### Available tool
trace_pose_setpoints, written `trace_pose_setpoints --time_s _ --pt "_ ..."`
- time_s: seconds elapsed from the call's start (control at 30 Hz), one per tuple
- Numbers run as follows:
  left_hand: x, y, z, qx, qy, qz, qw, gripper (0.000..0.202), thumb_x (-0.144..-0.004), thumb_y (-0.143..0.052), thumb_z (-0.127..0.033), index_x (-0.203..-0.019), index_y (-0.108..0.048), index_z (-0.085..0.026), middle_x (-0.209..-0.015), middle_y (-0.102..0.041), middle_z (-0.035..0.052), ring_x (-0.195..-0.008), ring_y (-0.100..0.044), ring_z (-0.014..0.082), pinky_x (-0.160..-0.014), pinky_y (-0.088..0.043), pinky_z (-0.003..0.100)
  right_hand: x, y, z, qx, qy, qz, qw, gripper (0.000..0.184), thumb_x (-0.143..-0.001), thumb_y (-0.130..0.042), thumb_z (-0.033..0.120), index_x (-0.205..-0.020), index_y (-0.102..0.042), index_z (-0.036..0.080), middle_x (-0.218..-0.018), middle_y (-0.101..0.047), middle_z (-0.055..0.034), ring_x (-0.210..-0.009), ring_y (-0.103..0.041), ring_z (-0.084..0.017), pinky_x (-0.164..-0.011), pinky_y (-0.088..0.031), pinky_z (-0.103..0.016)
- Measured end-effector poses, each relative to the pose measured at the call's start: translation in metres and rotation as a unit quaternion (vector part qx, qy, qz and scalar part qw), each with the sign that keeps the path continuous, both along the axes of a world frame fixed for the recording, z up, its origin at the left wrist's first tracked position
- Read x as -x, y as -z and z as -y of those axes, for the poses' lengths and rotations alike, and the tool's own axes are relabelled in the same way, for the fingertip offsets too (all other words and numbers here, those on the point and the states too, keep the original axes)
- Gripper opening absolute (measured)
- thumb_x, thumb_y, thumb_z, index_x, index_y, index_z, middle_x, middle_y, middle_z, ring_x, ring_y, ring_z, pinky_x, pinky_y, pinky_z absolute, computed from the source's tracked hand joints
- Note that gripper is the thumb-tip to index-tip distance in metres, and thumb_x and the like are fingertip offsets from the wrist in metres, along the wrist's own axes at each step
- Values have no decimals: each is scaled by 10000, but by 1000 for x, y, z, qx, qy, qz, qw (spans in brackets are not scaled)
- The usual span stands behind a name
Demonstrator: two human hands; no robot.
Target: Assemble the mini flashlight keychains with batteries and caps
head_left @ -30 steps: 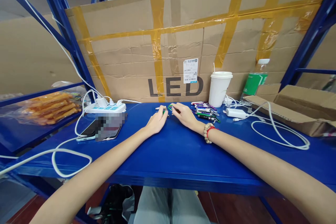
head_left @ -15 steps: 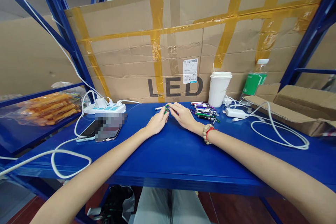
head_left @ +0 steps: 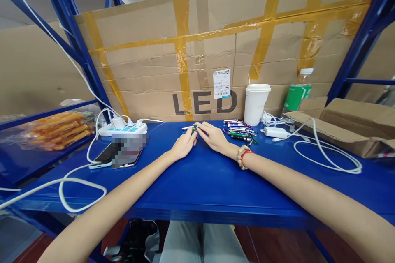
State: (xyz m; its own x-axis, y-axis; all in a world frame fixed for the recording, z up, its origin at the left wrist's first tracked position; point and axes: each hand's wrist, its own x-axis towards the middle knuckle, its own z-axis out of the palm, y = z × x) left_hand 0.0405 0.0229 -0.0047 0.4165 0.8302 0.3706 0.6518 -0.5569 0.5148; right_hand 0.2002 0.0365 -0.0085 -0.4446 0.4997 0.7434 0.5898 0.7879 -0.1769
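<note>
Both my hands meet over the blue shelf top, close to the cardboard at the back. My left hand (head_left: pixel 183 144) is closed around a small shiny green piece (head_left: pixel 194 128), mostly covered by fingers. Bent and pinched, the fingers of my right hand (head_left: pixel 213 136) touch the same piece from the right; a beaded bracelet circles that wrist. A thin silver pen-like stick (head_left: pixel 186 128) shows just behind my left fingers. Right of my right hand lies a pile of metallic pens (head_left: pixel 240 128) in purple, blue, silver and green.
A white paper cup (head_left: pixel 256 104) with a straw stands behind the pens. Farther right are a green-labelled bottle (head_left: pixel 298 94), a white adapter with cable (head_left: pixel 277 132) and an open cardboard box (head_left: pixel 345 131). Two phones (head_left: pixel 108 154), a power strip (head_left: pixel 125 130) and loose cables lie left.
The whole view has shifted slightly. My hands keep their hold on the green piece, with only a small movement of the fingers.
</note>
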Motion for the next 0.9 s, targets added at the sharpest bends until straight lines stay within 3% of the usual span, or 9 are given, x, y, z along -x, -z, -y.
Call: trace_pose_setpoints --time_s 0.2,0.43,0.6,0.8,0.9 --pt "0 -1 1 -12 -21 33 999 222 -913 -198 -372 -886 -362 -225 -628 -528 -49 -615 -537 134 -663 -399 258 0 0 0 12 5 -12 1000 323 -925 -321 285 -1150 -532 191 -884 -592 -60 -830 -572 -168 -720 -458 -264" --pt "0 -5 5 -44 -90 12 995 217 -907 -240 -355 -896 -415 -227 -712 -579 -16 -677 -577 165 -641 -409 273 2 3 -3 69 -24 -59 996 324 -900 -378 297 -1186 -501 211 -1005 -609 -62 -844 -585 -154 -765 -462 -289" --pt "-1 -5 6 -63 -93 -6 994 205 -893 -290 -301 -918 -478 -223 -821 -621 12 -776 -591 174 -681 -437 277 3 6 -2 156 -56 -54 985 404 -811 -502 262 -1212 -460 225 -875 -636 -11 -655 -584 -118 -626 -472 -255" --pt "-1 -6 8 -104 -67 -5 992 254 -877 -343 -269 -1054 -525 -243 -1110 -600 16 -1026 -538 178 -878 -407 305 5 6 0 152 -54 -43 986 392 -772 -542 297 -1160 -518 244 -1067 -621 -32 -867 -596 -169 -762 -463 -312" --pt "-1 -6 8 -99 -57 -16 993 258 -882 -331 -271 -1005 -556 -244 -1072 -618 6 -982 -559 174 -849 -426 292 4 4 2 163 -66 -47 983 419 -787 -516 267 -1204 -479 244 -1049 -625 -27 -867 -593 -169 -771 -459 -319"
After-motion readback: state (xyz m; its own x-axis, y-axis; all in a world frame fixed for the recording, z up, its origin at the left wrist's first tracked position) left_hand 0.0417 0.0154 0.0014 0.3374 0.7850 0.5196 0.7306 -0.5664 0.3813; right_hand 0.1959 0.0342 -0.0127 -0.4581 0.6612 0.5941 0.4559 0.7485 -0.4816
